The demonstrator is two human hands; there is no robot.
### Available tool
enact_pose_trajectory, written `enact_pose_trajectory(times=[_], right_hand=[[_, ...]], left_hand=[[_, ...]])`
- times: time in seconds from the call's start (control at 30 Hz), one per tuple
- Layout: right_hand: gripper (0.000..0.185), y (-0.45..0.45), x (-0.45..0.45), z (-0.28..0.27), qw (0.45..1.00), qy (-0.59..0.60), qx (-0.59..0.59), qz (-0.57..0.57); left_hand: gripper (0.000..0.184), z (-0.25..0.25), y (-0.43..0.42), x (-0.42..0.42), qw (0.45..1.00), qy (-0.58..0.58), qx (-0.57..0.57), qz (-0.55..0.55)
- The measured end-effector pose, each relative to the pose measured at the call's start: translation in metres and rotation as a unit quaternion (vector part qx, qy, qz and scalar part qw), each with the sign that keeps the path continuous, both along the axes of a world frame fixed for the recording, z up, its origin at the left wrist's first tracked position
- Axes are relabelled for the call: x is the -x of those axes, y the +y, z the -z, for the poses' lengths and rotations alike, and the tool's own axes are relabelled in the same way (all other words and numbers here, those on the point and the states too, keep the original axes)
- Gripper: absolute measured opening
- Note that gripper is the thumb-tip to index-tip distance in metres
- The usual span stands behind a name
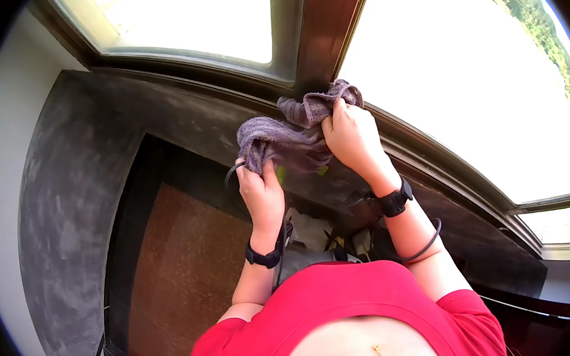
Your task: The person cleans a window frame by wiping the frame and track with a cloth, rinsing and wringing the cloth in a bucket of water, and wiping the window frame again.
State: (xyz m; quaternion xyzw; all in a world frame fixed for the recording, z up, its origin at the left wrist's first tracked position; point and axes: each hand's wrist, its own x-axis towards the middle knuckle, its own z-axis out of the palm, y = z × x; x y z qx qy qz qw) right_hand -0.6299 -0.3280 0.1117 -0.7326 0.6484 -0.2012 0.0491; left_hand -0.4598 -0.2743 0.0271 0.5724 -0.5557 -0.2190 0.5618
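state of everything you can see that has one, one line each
cloth, bunched and twisted, held up between both hands
left hand, closed on cloth
right hand, closed on cloth
left wristband, fastened
right wristband, fastened
window, glare, cannot tell whether open or shut

A soft, fuzzy cloth (pixel 280 136) in greyish purple, faintly streaked, is bunched and twisted below the window frame (pixel 334 28) — its left part a loose, rounded loop gripped by the left hand (pixel 261 192), farther from the frame. The right part, held in the right hand (pixel 354 136), curls close by the frame — whether touching, I cannot tell.
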Motion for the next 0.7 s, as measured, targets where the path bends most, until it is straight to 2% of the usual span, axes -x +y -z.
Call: enact_pose_trajectory(times=[0.07, 0.13, 0.2, 0.27, 0.37, 0.4, 0.47, 0.6, 0.67, 0.7], right_hand=[[0.026, -0.007, 0.01, 0.0, 0.998, -0.054, 0.006, -0.013], [0.026, -0.008, 0.017, -0.006, 0.992, -0.125, -0.028, -0.014], [0.024, -0.002, 0.028, 0.006, 0.989, -0.143, -0.047, -0.006], [0.022, 0.019, 0.037, 0.021, 0.921, -0.387, 0.038, 0.016], [0.023, 0.053, 0.054, 0.016, 0.821, -0.565, 0.079, 0.019], [0.025, 0.065, 0.065, 0.018, 0.816, -0.571, 0.084, 0.026], [0.027, 0.08, 0.075, 0.016, 0.827, -0.552, 0.098, 0.056], [0.03, 0.098, 0.077, 0.018, 0.833, -0.534, 0.108, 0.095], [0.03, 0.103, 0.075, 0.026, 0.841, -0.52, 0.113, 0.101], [0.029, 0.106, 0.073, 0.026, 0.856, -0.494, 0.116, 0.099]], left_hand=[[0.03, -0.004, -0.017, -0.011, 0.994, -0.039, 0.1, -0.017], [0.036, -0.017, -0.029, -0.013, 0.993, -0.04, 0.101, -0.034], [0.042, -0.03, -0.04, -0.018, 0.992, -0.042, 0.107, -0.051], [0.053, -0.039, -0.049, -0.02, 0.971, -0.183, 0.128, -0.089], [0.058, -0.041, -0.063, -0.019, 0.966, -0.202, 0.147, -0.072], [0.059, -0.039, -0.065, -0.019, 0.961, -0.213, 0.171, -0.051], [0.045, -0.039, -0.065, -0.005, 0.958, -0.209, 0.198, -0.009], [0.038, -0.028, -0.065, 0.015, 0.962, -0.193, 0.193, -0.019], [0.034, -0.032, -0.066, 0.013, 0.97, -0.137, 0.197, -0.03], [0.038, -0.036, -0.072, 0.014, 0.953, -0.144, 0.262, -0.053]])
